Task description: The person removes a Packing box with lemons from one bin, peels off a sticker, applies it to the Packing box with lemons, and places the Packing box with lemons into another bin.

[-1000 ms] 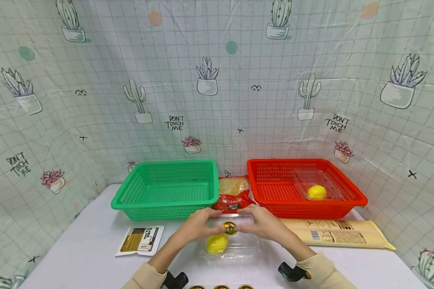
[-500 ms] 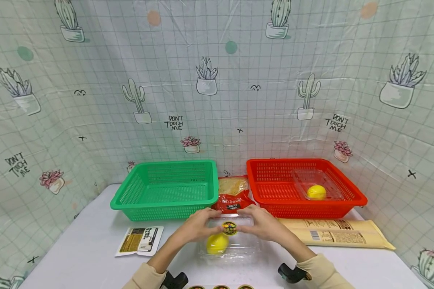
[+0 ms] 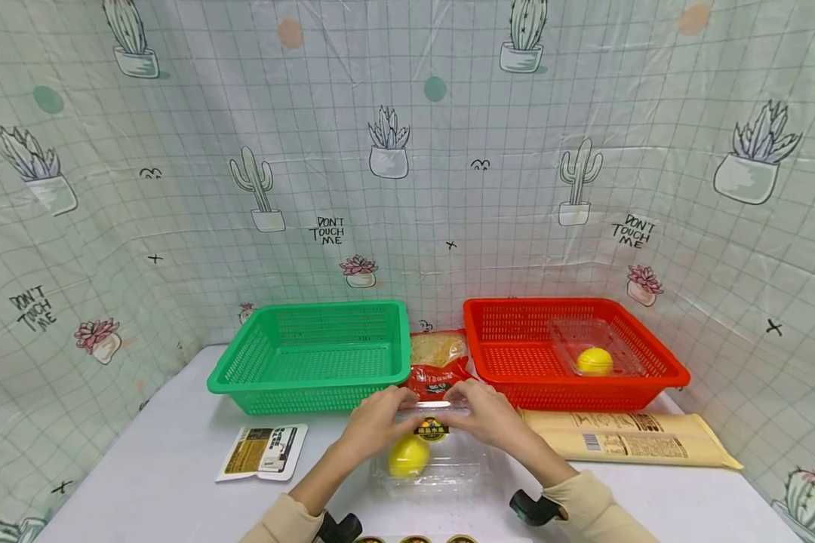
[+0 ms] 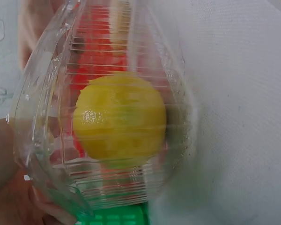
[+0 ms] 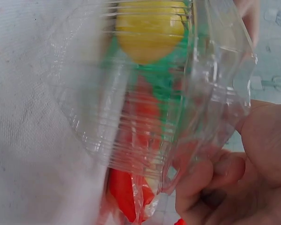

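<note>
A clear plastic fruit box [image 3: 448,464] with a lemon [image 3: 410,456] inside sits on the table in the middle of the head view. A dark round label [image 3: 432,428] is on its lid. My left hand [image 3: 378,422] grips the box's far left part, thumb on the lid beside the label. My right hand [image 3: 490,417] grips the far right part, its thumb also at the label. Ribbed plastic and the lemon [image 4: 119,119] fill the left wrist view. Curled fingers [image 5: 196,180] lie at the box's edge in the right wrist view.
Behind stand a green basket [image 3: 312,392] and a red basket [image 3: 516,392], the red one holding another clear box [image 3: 587,332] with a lemon. A red food bag [image 3: 438,362] lies between them. A white pouch [image 3: 265,452] is left, a long beige package [image 3: 632,437] right.
Both hands have shifted slightly. The thumbs have slid a little farther from me and inward over the label, and the wrists have drawn closer together. The box has stayed in place.
</note>
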Tool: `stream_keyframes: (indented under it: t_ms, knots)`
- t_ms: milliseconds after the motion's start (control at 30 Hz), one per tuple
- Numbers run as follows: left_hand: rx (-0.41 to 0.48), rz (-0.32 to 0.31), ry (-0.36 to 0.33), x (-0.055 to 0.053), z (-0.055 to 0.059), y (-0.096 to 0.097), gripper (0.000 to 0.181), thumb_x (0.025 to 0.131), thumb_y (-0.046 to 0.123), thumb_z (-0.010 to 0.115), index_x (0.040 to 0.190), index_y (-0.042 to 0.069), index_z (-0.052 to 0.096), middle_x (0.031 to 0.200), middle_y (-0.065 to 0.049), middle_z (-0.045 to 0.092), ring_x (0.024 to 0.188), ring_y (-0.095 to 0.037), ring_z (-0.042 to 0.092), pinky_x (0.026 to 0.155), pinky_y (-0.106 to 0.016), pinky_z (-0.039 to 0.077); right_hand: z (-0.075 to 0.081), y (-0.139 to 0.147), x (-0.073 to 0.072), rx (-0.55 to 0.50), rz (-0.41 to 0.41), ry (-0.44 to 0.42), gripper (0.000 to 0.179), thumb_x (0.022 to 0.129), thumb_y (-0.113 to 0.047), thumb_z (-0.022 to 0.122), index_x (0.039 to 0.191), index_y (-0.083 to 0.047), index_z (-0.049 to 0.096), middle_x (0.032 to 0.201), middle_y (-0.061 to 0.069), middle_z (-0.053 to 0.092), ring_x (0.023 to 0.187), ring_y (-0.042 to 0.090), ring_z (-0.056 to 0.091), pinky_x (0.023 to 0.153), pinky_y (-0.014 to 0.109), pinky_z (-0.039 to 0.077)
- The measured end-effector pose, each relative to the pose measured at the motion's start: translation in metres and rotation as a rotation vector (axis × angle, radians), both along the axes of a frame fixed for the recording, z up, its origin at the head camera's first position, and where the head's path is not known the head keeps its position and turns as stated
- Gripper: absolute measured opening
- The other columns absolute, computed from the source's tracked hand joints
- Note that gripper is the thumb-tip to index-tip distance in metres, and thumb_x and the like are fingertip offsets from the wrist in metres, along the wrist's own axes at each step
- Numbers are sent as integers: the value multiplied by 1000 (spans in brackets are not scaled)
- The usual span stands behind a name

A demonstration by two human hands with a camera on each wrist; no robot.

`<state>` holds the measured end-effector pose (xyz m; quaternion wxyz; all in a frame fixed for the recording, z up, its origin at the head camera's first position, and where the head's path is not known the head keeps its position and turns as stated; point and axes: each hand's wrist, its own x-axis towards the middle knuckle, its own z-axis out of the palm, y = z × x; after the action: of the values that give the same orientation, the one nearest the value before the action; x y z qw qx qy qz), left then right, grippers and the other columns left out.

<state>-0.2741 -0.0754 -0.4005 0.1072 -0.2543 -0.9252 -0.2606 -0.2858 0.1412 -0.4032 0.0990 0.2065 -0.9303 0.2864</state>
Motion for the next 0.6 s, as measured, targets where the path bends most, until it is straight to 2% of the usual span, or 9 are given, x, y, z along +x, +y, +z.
stream_keyframes:
  t_ms: [133,300,467,600]
  knots:
    - [25,-58,-25,-1,1,-4,33,91,26,70,114,3,70,106,-10,71,98,-25,66,82,-40,55,2,5,1,-11,54,-20,37,82,-38,78,105,-9,72,103,5,73,98,24,68,82,44,55]
    - [58,-150,-102,-2,4,-12,39,91,22,69,121,-3,65,115,-15,70,108,-31,64,94,-50,51,5,14,3,-14,152,-44,46,82,-33,79,115,-4,70,111,9,72,106,29,65,90,47,54]
    - [67,-178,-157,-3,5,-16,47,89,24,71,126,-4,62,121,-17,68,113,-35,62,98,-54,48,6,19,3,-11,194,-53,50,80,-35,80,119,-4,69,113,8,72,106,28,63,89,40,53]
    - [65,-178,-142,-4,4,-16,46,89,24,71,125,-4,63,120,-17,69,113,-34,62,97,-54,48,6,18,3,-13,192,-43,48,80,-34,80,116,-5,70,113,8,72,108,29,64,91,44,53]
